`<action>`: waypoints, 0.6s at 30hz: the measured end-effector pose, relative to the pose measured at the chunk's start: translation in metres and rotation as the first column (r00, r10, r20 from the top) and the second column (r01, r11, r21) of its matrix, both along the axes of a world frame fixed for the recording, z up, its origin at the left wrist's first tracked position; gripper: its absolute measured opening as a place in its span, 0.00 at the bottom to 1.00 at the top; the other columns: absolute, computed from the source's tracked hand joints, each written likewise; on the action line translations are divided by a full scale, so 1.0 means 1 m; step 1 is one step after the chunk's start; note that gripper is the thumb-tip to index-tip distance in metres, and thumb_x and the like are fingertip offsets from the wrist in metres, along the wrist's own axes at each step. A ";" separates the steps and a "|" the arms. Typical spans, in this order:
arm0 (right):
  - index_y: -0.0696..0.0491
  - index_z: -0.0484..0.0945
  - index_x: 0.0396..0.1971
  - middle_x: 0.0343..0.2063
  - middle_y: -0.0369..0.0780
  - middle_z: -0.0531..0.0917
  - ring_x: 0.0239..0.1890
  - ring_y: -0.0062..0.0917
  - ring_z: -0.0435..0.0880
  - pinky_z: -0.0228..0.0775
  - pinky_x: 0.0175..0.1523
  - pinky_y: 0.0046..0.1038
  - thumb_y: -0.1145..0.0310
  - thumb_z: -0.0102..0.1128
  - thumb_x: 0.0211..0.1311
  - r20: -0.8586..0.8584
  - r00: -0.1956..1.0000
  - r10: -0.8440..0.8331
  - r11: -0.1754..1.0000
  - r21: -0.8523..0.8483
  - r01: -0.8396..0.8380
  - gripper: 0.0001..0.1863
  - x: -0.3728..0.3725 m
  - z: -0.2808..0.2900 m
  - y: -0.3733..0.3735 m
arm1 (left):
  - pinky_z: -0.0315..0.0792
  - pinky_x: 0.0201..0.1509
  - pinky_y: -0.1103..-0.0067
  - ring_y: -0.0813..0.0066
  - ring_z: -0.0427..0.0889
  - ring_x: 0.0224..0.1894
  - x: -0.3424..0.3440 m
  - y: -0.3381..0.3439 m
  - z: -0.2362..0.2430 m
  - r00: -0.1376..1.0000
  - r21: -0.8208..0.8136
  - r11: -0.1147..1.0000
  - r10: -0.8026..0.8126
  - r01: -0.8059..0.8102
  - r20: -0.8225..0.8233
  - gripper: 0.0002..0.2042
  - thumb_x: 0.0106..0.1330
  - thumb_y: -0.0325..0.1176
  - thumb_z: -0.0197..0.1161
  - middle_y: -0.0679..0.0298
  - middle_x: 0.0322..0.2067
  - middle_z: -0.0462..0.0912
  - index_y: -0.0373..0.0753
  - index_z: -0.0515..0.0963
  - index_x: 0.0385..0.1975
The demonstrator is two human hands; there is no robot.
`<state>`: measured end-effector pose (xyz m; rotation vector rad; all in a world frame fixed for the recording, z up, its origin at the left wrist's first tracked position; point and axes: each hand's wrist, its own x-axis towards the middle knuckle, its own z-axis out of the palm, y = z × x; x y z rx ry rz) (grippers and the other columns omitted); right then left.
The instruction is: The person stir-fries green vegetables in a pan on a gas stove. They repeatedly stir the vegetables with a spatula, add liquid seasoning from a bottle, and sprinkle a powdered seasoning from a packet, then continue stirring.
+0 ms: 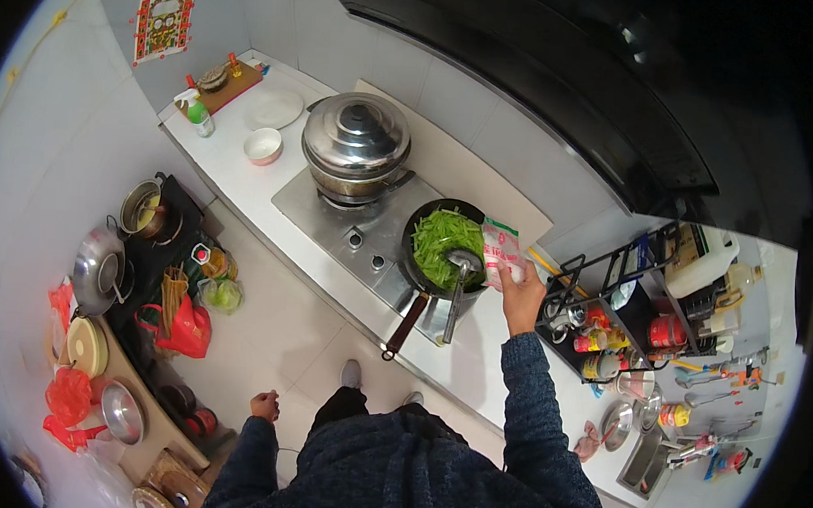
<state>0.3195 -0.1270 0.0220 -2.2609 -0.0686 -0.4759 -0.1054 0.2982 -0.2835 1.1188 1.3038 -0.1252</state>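
Right hand (521,300) has its grip clamped on a pink-and-white packet (500,250), tilted at the wok's (444,247) three o'clock rim. A ladle (458,289) rests inside on green vegetables (439,237). Left hand (265,405) hangs loosely curled at seven o'clock, off the desk (245,177), above open floor (279,325).

The right arm reaches forward and up from the lower edge, sleeve dark and knitted, elbow nearly straight. The right hand (519,297) is raised, its fingers closed in a grip, back of the hand toward the camera. The left arm hangs down at the side, the left hand (265,405) loosely curled and holding nothing.
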 end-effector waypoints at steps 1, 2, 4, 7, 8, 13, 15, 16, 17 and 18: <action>0.61 0.83 0.42 0.29 0.53 0.87 0.31 0.42 0.89 0.77 0.39 0.38 0.59 0.72 0.63 -0.005 1.000 0.006 0.999 -0.047 -0.007 0.19 0.004 0.000 0.001 | 0.57 0.14 0.78 0.79 0.66 0.12 -0.008 -0.001 -0.003 0.998 -0.022 1.000 0.008 -0.009 -0.065 0.11 0.70 0.39 0.67 0.67 0.17 0.73 0.37 0.79 0.32; 0.61 0.82 0.42 0.28 0.53 0.87 0.30 0.43 0.88 0.77 0.38 0.38 0.60 0.72 0.63 -0.012 1.000 0.008 0.996 -0.092 -0.009 0.19 0.007 0.001 0.001 | 0.59 0.15 0.77 0.77 0.67 0.13 -0.015 -0.004 -0.006 0.996 -0.034 0.999 0.000 -0.003 -0.094 0.12 0.71 0.40 0.66 0.67 0.18 0.73 0.36 0.80 0.33; 0.61 0.82 0.42 0.27 0.55 0.86 0.28 0.48 0.87 0.76 0.35 0.39 0.61 0.72 0.63 0.010 1.000 -0.013 0.991 -0.137 0.014 0.19 0.010 0.000 0.001 | 0.60 0.14 0.76 0.76 0.68 0.13 -0.028 -0.012 -0.011 0.997 -0.057 0.998 -0.006 0.002 -0.072 0.13 0.72 0.40 0.65 0.66 0.17 0.73 0.36 0.80 0.33; 0.61 0.82 0.41 0.26 0.55 0.85 0.28 0.49 0.87 0.76 0.34 0.39 0.61 0.72 0.63 -0.012 0.999 -0.048 0.971 -0.234 0.044 0.18 0.013 0.000 -0.001 | 0.62 0.15 0.75 0.74 0.70 0.12 -0.042 -0.026 -0.015 0.985 -0.140 0.990 0.004 -0.029 -0.172 0.13 0.72 0.41 0.65 0.65 0.17 0.74 0.36 0.80 0.32; 0.61 0.82 0.41 0.26 0.56 0.85 0.28 0.49 0.86 0.76 0.34 0.40 0.61 0.72 0.62 0.014 1.000 -0.018 0.973 -0.229 0.021 0.18 0.014 0.000 -0.003 | 0.62 0.15 0.75 0.74 0.70 0.12 -0.044 -0.029 -0.015 0.994 -0.134 0.991 -0.003 -0.012 -0.111 0.13 0.72 0.41 0.65 0.65 0.17 0.74 0.36 0.80 0.32; 0.62 0.81 0.40 0.24 0.56 0.84 0.28 0.51 0.86 0.75 0.33 0.42 0.61 0.72 0.63 0.028 1.000 -0.007 0.949 -0.315 0.015 0.18 0.018 0.001 -0.009 | 0.61 0.14 0.76 0.75 0.69 0.12 -0.038 -0.030 -0.013 0.995 -0.135 0.991 -0.019 0.006 -0.097 0.13 0.72 0.40 0.64 0.66 0.17 0.73 0.35 0.81 0.33; 0.62 0.81 0.40 0.24 0.57 0.83 0.28 0.52 0.86 0.75 0.32 0.43 0.61 0.71 0.63 0.044 0.999 0.011 0.952 -0.305 0.003 0.18 0.020 0.002 -0.009 | 0.60 0.14 0.77 0.76 0.69 0.12 -0.028 -0.027 -0.012 0.998 -0.113 0.993 -0.019 0.012 -0.063 0.13 0.72 0.40 0.64 0.66 0.16 0.73 0.34 0.81 0.33; 0.63 0.81 0.40 0.24 0.57 0.83 0.27 0.52 0.85 0.75 0.32 0.43 0.61 0.71 0.63 0.046 0.999 0.017 0.952 -0.305 -0.002 0.19 0.019 0.002 -0.009 | 0.60 0.14 0.77 0.76 0.68 0.12 -0.024 -0.025 -0.010 0.999 -0.115 0.993 -0.007 0.001 -0.053 0.13 0.72 0.40 0.64 0.66 0.16 0.73 0.34 0.81 0.33; 0.63 0.80 0.39 0.26 0.58 0.83 0.30 0.54 0.85 0.76 0.34 0.43 0.60 0.72 0.63 0.016 1.000 -0.007 0.958 -0.287 0.011 0.19 0.018 0.003 -0.009 | 0.59 0.14 0.77 0.76 0.68 0.12 -0.019 -0.023 -0.009 0.999 -0.115 0.993 0.001 -0.006 -0.042 0.13 0.72 0.39 0.64 0.66 0.16 0.73 0.34 0.81 0.33; 0.64 0.79 0.37 0.28 0.59 0.83 0.33 0.55 0.85 0.76 0.36 0.44 0.60 0.72 0.62 -0.011 1.000 -0.029 0.963 -0.268 0.025 0.20 0.018 0.003 -0.009 | 0.59 0.14 0.78 0.76 0.68 0.12 -0.013 -0.020 -0.008 0.998 -0.119 0.993 0.011 -0.018 -0.064 0.13 0.72 0.39 0.64 0.66 0.16 0.73 0.34 0.81 0.33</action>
